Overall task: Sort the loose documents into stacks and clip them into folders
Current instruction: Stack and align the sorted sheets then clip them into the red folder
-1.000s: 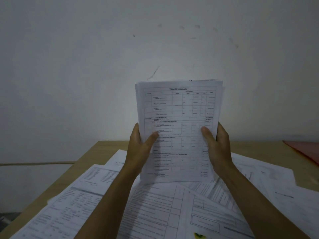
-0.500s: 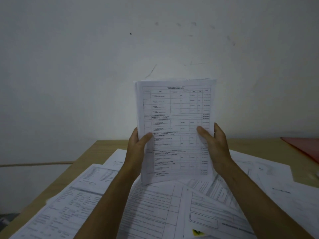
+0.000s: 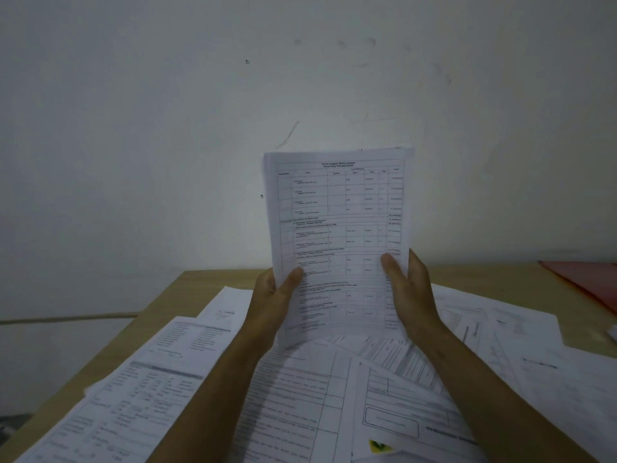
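You are holding a stack of papers (image 3: 337, 228) upright, your left hand (image 3: 270, 302) and right hand (image 3: 412, 295) gripping its sides, thumbs in front, loose sheets (image 3: 300, 396) lying below your fingers.

A light wooden table (image 3: 200, 279) is carrying loose white printed sheets (image 3: 300, 396) across the lower frame; a red folder (image 3: 587, 282) is lying at right.

A: Cam setup?
B: One head cam, wide-angle, faces fwd + down over desk (image 3: 187, 282) toward wall (image 3: 167, 128).
A: How close?
B: Near, held paper stack (image 3: 337, 228) mid-frame at arm's reach. Single view, no overlap.
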